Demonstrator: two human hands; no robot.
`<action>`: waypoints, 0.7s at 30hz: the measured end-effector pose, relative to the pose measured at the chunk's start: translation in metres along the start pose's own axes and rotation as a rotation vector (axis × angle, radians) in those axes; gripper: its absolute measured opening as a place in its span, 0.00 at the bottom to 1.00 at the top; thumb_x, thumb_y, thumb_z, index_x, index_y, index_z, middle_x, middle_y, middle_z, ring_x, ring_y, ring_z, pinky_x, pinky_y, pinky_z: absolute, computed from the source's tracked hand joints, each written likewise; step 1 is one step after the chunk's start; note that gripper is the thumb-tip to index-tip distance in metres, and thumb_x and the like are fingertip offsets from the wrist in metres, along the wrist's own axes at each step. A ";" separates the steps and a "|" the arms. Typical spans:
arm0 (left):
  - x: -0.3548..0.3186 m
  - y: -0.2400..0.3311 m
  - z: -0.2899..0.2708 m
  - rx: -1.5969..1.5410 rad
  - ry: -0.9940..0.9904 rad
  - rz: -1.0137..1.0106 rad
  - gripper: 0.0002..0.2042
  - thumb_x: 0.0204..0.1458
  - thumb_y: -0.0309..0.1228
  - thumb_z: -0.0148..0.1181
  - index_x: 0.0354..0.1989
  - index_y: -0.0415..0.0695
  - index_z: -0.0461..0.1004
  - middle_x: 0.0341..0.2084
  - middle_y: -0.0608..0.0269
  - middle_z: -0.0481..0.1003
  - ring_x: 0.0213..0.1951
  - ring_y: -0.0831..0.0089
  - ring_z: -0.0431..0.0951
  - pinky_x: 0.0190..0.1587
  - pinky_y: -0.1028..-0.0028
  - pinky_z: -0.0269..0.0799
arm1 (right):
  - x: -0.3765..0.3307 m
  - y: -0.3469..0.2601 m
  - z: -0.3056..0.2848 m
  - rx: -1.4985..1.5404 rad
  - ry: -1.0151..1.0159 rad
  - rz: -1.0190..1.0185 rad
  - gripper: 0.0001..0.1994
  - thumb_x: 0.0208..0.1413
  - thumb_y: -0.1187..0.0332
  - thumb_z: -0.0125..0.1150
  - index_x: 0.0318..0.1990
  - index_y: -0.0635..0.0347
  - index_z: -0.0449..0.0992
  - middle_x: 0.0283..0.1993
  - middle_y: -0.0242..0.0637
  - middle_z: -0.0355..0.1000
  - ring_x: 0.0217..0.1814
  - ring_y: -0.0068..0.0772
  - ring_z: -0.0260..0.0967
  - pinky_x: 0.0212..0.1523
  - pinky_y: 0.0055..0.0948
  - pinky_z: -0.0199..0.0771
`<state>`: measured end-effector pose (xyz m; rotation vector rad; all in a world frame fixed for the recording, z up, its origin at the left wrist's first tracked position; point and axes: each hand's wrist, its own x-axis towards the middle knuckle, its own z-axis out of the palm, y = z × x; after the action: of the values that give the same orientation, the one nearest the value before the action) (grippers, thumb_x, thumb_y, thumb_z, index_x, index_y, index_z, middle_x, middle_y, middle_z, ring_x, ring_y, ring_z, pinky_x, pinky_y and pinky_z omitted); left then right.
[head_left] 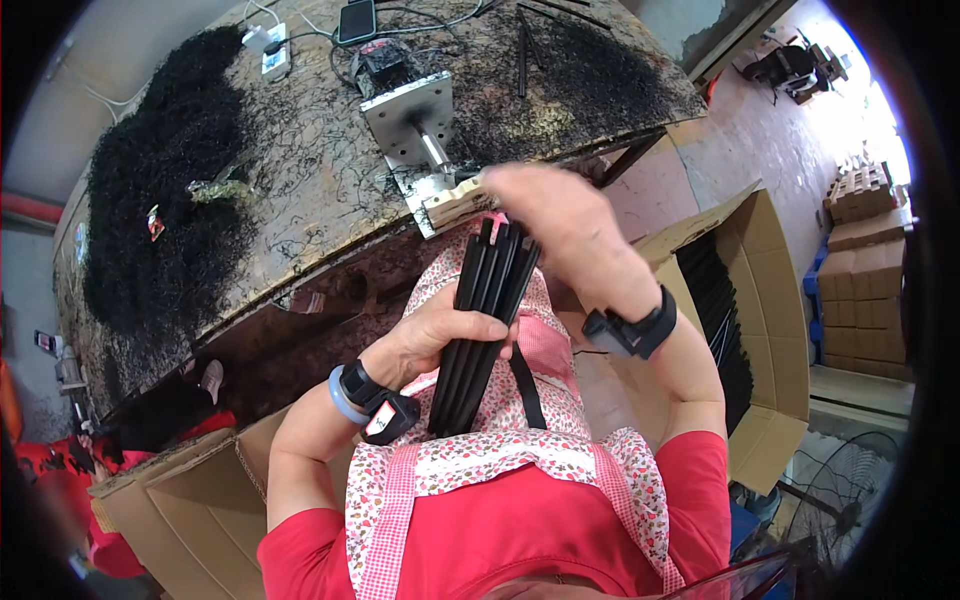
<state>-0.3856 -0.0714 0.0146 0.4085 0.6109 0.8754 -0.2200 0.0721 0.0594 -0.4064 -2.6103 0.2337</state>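
A bundle of black tubes (490, 275) is gripped in my left hand (445, 330), its thumb lying across the front. The tubes stand tilted over my flowered apron, their upper ends fanned slightly apart. Above them, my right hand (555, 210) reaches to the cream-coloured block (452, 203) at the front of a small motor-driven machine (408, 110). That machine has an upright metal plate and a shiny shaft (434, 148). Blur and the angle hide the right fingers, so I cannot make out whether they hold anything.
Heaps of black shavings (165, 170) cover much of the worktable (310, 185). A phone (358, 22) and a power strip (275, 62) lie at its back. On my right an open carton (775, 330) holds many black tubes; another carton (200, 510) stands left. A fan (845, 510) is lower right.
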 end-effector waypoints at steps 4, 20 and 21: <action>0.000 0.005 0.008 0.063 0.111 0.094 0.20 0.44 0.24 0.64 0.47 0.38 0.68 0.33 0.57 0.76 0.33 0.67 0.79 0.41 0.69 0.77 | 0.021 -0.009 0.000 0.947 0.019 0.415 0.21 0.54 0.66 0.55 0.54 0.63 0.68 0.55 0.38 0.69 0.62 0.37 0.64 0.59 0.35 0.64; 0.002 0.005 -0.016 0.174 0.574 0.547 0.19 0.47 0.28 0.63 0.48 0.38 0.67 0.34 0.58 0.77 0.34 0.67 0.79 0.40 0.69 0.77 | -0.059 -0.073 0.078 0.554 0.061 0.509 0.13 0.60 0.65 0.53 0.48 0.62 0.69 0.28 0.33 0.70 0.31 0.24 0.70 0.32 0.30 0.70; 0.001 0.008 -0.016 0.176 0.572 0.547 0.19 0.47 0.28 0.63 0.48 0.38 0.67 0.34 0.58 0.77 0.34 0.67 0.79 0.40 0.69 0.77 | -0.058 -0.072 0.077 0.537 0.068 0.549 0.12 0.61 0.65 0.52 0.48 0.62 0.69 0.25 0.31 0.68 0.28 0.23 0.69 0.29 0.28 0.70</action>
<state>-0.3998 -0.0649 0.0069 0.4967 1.1378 1.4895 -0.2262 -0.0217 -0.0156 -0.8950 -2.1924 1.0481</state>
